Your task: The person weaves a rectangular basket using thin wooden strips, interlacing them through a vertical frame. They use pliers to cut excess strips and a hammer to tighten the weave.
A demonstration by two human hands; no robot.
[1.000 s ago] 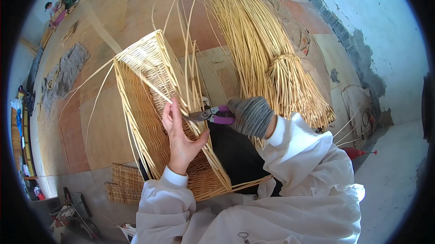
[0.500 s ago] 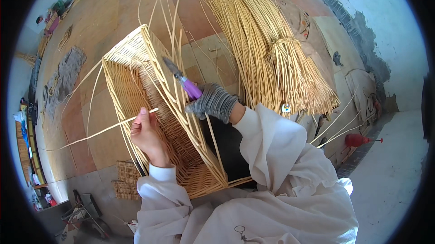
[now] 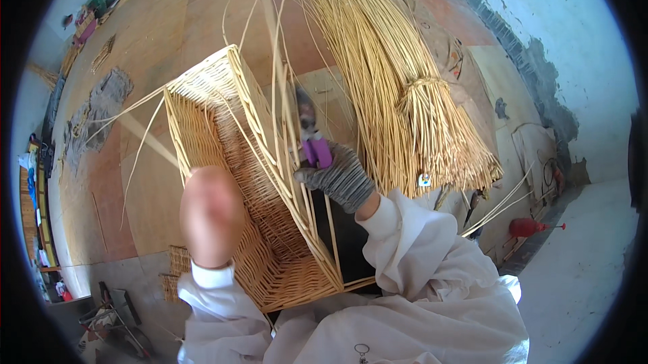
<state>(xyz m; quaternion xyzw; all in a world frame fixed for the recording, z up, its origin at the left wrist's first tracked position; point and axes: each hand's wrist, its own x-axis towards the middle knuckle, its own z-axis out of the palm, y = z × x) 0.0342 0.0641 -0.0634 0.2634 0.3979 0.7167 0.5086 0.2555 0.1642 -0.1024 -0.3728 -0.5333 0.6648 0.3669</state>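
My bare left hand (image 3: 210, 215) is smeared by motion over the left rim of a woven wicker basket (image 3: 265, 239). Its fingers look closed, and a blurred pale streak, seemingly a wicker rod (image 3: 150, 140), runs from them up to the left. On the basket's right side, my right hand (image 3: 341, 178), in a grey striped glove, grips purple-handled pruning shears (image 3: 316, 152). Their dark blades point upward, blurred, beside upright rods at the basket's edge. The basket lies open toward me across my lap, with several loose rod ends sticking out.
A large tied bundle of wicker rods (image 3: 395, 94) lies to the right on brown boards. Grey cloth (image 3: 101, 111) is spread at the far left. A red oil can (image 3: 528, 227) and several loose rods (image 3: 496, 210) lie at right, near the pale wall (image 3: 574, 33).
My left hand has moved left and looks larger, swinging the rod with it. My right hand with the shears has shifted slightly right and down, and the blades now point more upright.
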